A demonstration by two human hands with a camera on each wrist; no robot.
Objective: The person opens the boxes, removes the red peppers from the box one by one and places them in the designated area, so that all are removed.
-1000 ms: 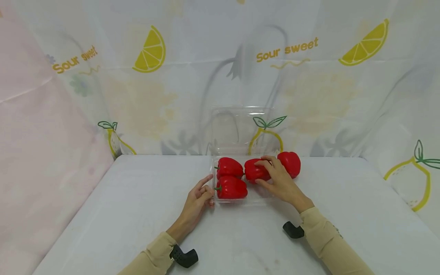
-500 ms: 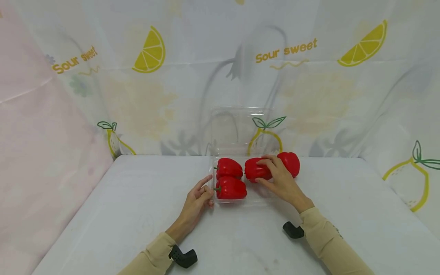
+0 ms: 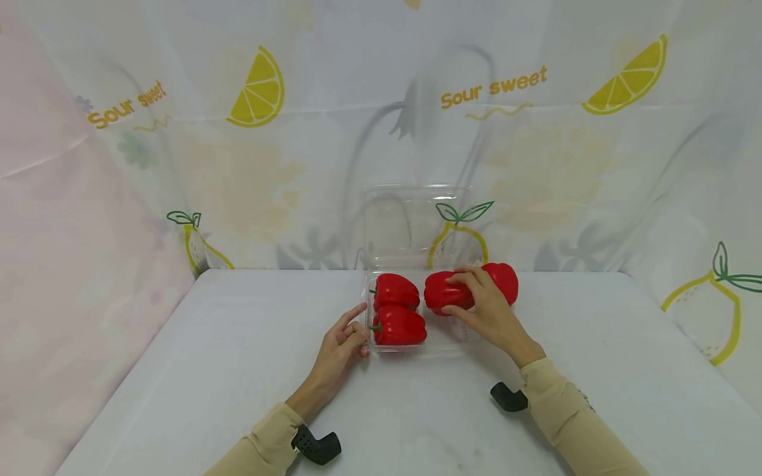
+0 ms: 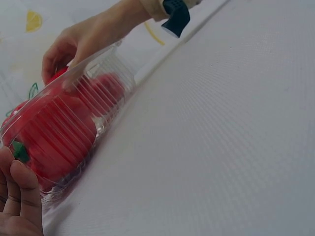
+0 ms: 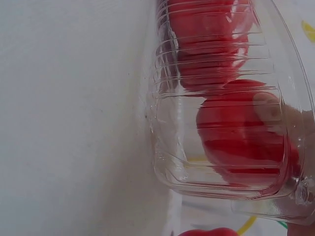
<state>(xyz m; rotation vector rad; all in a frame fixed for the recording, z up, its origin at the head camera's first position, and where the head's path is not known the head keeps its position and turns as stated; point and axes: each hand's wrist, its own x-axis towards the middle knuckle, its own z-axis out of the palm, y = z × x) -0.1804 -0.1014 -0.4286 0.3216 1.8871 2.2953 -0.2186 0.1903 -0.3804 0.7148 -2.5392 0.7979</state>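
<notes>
We see the right hand (image 3: 485, 311) gripping a red pepper (image 3: 442, 293) between thumb and fingers, in the right half of a clear container (image 3: 449, 337), towards the back. Its long axis runs roughly left to right; we cannot make out where its stem points. The right wrist view gives us what the head view does not: the thumb against the pepper, seen through the container's ribbed wall. We cannot tell whether the pepper bears on the container's floor.

Two more red peppers (image 3: 400, 325) lie in the left half, one in front of the other, long axes left to right, green stems pointing left. Just outside, beyond the right hand, sits a fourth pepper (image 3: 503, 281).

The left hand (image 3: 335, 360) touches the container's left end, fingers loosely bent; the left wrist view puts its fingertips near a green stem. The clear lid (image 3: 389, 221) stands raised behind.

All this is on a white bench (image 3: 226, 350). On the backdrop cloth (image 3: 333, 152) we read "Sour sweet" twice in orange, near yellow lemon slices (image 3: 260, 92).
</notes>
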